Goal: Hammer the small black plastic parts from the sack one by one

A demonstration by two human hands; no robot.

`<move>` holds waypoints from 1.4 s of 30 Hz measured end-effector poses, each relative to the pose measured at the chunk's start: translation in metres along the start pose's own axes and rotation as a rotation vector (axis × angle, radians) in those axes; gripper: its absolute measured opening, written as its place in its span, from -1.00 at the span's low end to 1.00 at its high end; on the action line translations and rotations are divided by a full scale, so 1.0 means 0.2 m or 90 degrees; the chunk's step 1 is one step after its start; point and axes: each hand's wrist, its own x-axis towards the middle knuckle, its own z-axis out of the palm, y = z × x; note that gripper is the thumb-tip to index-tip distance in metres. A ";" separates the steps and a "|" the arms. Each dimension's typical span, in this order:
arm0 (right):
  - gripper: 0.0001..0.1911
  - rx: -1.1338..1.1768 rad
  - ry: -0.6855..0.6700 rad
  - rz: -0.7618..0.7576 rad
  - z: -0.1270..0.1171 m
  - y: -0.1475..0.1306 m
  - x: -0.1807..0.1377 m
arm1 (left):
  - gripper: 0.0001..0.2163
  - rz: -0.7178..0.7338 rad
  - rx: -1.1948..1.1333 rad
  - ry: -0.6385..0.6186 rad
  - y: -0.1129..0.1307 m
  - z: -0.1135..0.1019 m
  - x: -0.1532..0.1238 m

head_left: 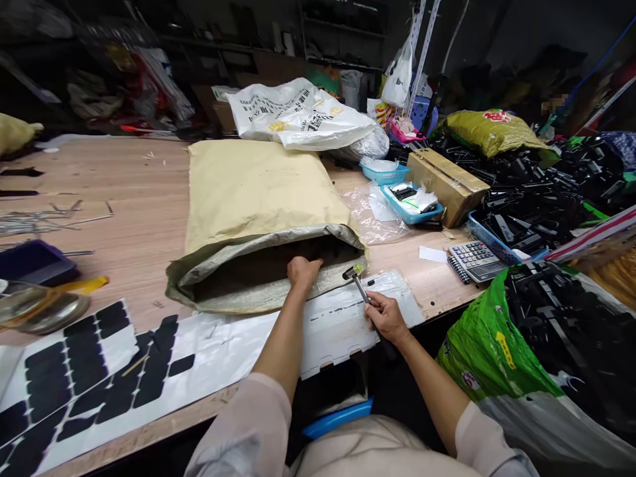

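A large tan paper sack (pixel 263 179) with a silvery lining lies on the table, its wide mouth facing me. My left hand (pixel 302 273) reaches into that mouth, fingers curled; whatever they grip is hidden in the dark inside. In my right hand (pixel 386 317) is a small hammer (pixel 358 283), held by its handle, the head up near the sack's right lower corner. Under both lies a white sheet (pixel 330 324) with dark smudges. A small black piece (pixel 370 283) rests on it beside the hammer.
Black adhesive pads (pixel 87 354) on white backing lie at left, near hex keys (pixel 54 215). To the right are blue baskets (pixel 415 211), a cardboard box (pixel 442 185), a calculator (pixel 477 260) and a green sack (pixel 489 338) of black parts. A white bag (pixel 298 116) lies behind.
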 end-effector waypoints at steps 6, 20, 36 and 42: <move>-0.56 -0.017 0.007 -0.003 0.00 -0.01 -0.01 | -0.77 0.151 0.010 -0.091 -0.19 -0.14 -0.30; -0.60 -0.185 -0.132 -0.128 0.08 -0.12 -0.07 | -0.82 0.274 0.019 -0.125 -0.32 -0.13 -0.43; -0.58 -0.162 -0.098 -0.090 0.06 -0.12 -0.08 | -0.80 0.303 0.073 -0.072 -0.32 -0.08 -0.46; -0.64 -0.198 -0.120 -0.102 0.05 -0.09 -0.09 | -0.77 0.287 0.083 -0.065 -0.33 -0.07 -0.46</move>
